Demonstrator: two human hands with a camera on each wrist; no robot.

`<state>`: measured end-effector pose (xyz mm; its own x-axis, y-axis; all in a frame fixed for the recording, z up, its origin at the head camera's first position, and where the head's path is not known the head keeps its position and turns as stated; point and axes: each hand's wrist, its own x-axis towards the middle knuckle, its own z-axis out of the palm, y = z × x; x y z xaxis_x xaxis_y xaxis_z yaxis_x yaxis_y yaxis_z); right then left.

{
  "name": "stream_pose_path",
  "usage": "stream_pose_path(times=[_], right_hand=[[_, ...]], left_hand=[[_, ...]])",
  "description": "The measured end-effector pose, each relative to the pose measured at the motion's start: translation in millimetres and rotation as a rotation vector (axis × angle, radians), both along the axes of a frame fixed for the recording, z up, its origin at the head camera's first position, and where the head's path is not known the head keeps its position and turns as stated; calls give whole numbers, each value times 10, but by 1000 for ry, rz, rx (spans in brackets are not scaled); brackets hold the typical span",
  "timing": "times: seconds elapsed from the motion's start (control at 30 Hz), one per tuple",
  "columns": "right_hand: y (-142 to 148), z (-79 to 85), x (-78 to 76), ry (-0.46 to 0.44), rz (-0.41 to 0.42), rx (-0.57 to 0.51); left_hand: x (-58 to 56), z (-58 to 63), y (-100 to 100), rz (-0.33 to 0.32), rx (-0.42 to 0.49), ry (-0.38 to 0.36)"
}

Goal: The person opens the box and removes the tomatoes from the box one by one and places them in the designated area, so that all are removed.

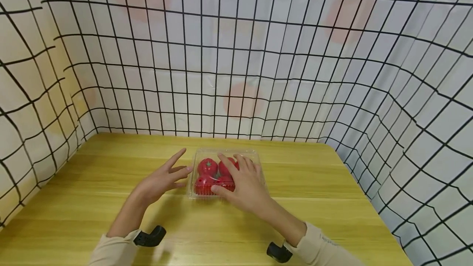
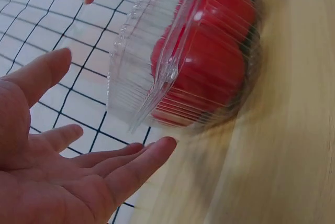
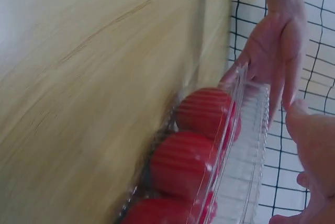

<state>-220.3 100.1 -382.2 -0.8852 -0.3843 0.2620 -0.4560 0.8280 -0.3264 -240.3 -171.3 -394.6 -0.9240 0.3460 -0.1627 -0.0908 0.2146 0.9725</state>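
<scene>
A clear plastic clamshell box (image 1: 191, 192) stands on the table with several red tomatoes (image 1: 207, 167) inside; one shows a green star-shaped calyx. The person's left hand (image 1: 162, 180) is at the box's left side, fingers spread and extended, fingertips right at the edge. In the left wrist view this hand (image 2: 68, 171) is palm up below the box's corner, gripping nothing. Over the right part of the lid the right hand (image 1: 245, 186) has its fingers spread. The right wrist view has the right hand (image 3: 316, 156) beside the lid's ridged wall (image 3: 246, 145), with its thumb and fingers apart.
The yellow wood-grain table (image 1: 314, 184) lies under the box and both arms. White cloth walls with a black grid (image 1: 236, 60) enclose the back and sides. A black strap device (image 1: 149, 237) is on the left wrist, another (image 1: 278, 252) on the right.
</scene>
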Motion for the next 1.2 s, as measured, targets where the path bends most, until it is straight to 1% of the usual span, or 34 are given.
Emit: stream_pose_path(times=[0.2,0.27,0.43,0.6,0.8,0.9,1.2], right_hand=[[-145,-26,20,-6,33,-2],[-193,-37,32,-8,36,1],[-319,-57,62,-4,49,2],[-421,-87,71,6,59,5],[-485,-156,83,-16,68,-55],[-501,-200,88,-24,66,-58],[-534,-272,74,29,46,-17]], left_hand=[[-24,-86,-29,-2,123,-18],[-33,-110,-36,6,145,-23],[-44,-140,-48,28,153,-28],[-52,-165,-51,36,149,-27],[-66,-202,-49,19,180,-22],[-73,-221,-57,12,195,-21],[-84,-241,-52,33,213,-49]])
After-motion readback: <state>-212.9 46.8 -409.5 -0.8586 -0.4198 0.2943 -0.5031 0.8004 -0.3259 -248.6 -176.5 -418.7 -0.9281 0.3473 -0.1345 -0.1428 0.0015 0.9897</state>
